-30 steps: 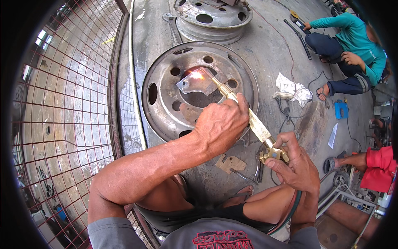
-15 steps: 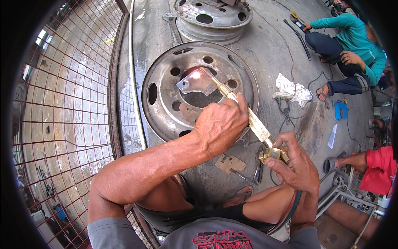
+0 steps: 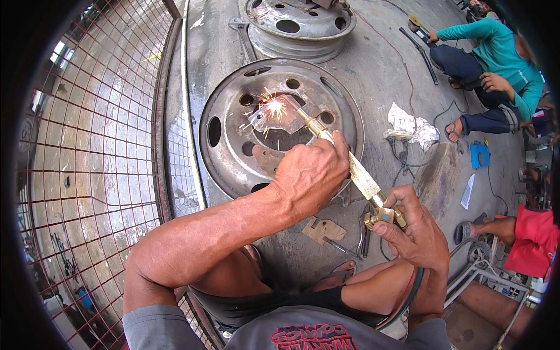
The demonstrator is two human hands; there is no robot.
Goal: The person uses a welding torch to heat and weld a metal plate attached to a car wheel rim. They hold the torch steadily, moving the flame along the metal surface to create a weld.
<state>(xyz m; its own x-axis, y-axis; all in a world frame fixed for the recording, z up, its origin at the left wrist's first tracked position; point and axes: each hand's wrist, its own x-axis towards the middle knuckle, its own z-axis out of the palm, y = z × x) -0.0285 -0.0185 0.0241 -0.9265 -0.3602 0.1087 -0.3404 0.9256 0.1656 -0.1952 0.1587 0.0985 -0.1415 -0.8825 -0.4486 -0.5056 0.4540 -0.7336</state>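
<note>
A brass gas torch (image 3: 365,182) slants across the middle, its tip up and to the left. Around its shaft, behind the nozzle, my left hand (image 3: 312,175) is closed. My right hand (image 3: 419,236) grips the rear end by the valve knobs, thumb and fingers curled there; a dark hose runs down past that wrist. Bright orange sparks burst from a flat metal plate (image 3: 287,121) just ahead of the tip. The plate lies over the centre hole of a rusty steel wheel rim (image 3: 224,160). A second brownish metal piece (image 3: 266,160) rests on the rim, nearer me.
Beyond stands another wheel rim (image 3: 297,45), with an adjustable wrench (image 3: 244,39) beside it. Red wire fencing (image 3: 111,146) borders the left. A notched plate (image 3: 324,230) lies near my feet. A co-worker in a teal shirt (image 3: 507,58) crouches right, near a white cloth (image 3: 411,123).
The glowing spot on the plate has burst into a spray of sparks. Both hands and the torch stay nearly where they were. The person in red at the right has shifted slightly.
</note>
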